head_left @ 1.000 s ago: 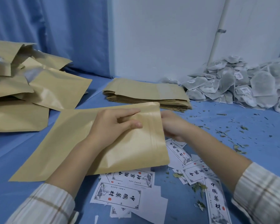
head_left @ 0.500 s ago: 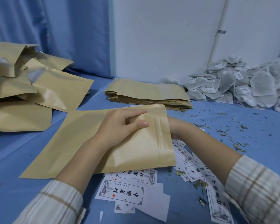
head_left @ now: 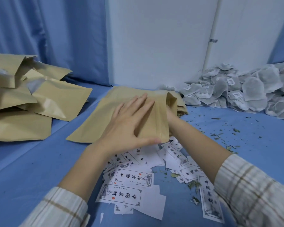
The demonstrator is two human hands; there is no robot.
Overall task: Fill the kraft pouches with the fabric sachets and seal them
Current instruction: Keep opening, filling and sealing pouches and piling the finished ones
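A flat kraft pouch [head_left: 102, 122] lies in the middle of the blue table with its mouth turned to the right and gaping open. My left hand [head_left: 129, 122] presses on top of it with fingers spread and straight, the thumb along the near edge. My right hand [head_left: 170, 118] reaches into the open mouth; its fingers are hidden inside the pouch, and only the wrist and forearm show. A heap of grey-white fabric sachets [head_left: 252, 89] with small labels lies at the back right, apart from both hands.
A stack of empty kraft pouches [head_left: 181, 107] sits just behind the one I hold. More kraft pouches [head_left: 39, 102] are piled at the left. Printed paper labels [head_left: 133, 177] are scattered under my forearms. Dried herb crumbs [head_left: 228, 133] litter the table to the right.
My left hand went from pinching the pouch near its zip strip to lying flat on it. The pouch mouth has opened, and my right hand has slipped inside.
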